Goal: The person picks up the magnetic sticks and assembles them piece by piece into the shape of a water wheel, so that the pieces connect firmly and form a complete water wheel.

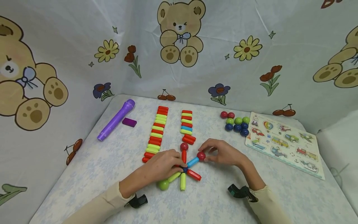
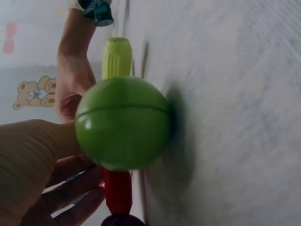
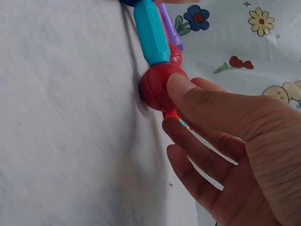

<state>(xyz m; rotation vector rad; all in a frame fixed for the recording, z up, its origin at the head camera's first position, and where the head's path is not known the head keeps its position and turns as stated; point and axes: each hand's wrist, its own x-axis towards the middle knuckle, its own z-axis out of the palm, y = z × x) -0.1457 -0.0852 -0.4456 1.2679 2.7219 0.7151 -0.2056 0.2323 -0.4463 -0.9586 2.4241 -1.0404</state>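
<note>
Magnetic sticks and balls fan out from a dark blue hub ball (image 1: 185, 170) near the front middle of the table (image 1: 84, 174), forming a star. At its left the left hand (image 1: 159, 168) lies over the hub, fingers curled down onto it and pinning it; exactly what they pinch is hidden from where I stand. Just near of that hand a lime stick ends in a green ball (image 1: 163, 184), with a yellow-green stick (image 1: 183, 181) and a red stick (image 1: 194, 175) pointing toward me. A red stick topped by a dark red ball (image 1: 184, 146) points away. To the right, the blue stick (image 1: 192, 162) meets a red ball (image 1: 201, 156), which the right hand (image 1: 223, 152) pinches with thumb and fingertips.

The joints look held by magnets alone, so I'd guess a sideways tug on that red ball could swing the blue stick off the hub, or drag the whole star if the left hand eases. Loose balls roll; the red one could run toward the spare balls (image 1: 237, 123) or the puzzle board (image 1: 285, 143) far right. The rows of spare sticks (image 1: 155, 135) sit close enough to be snatched by a stray magnet.
</note>
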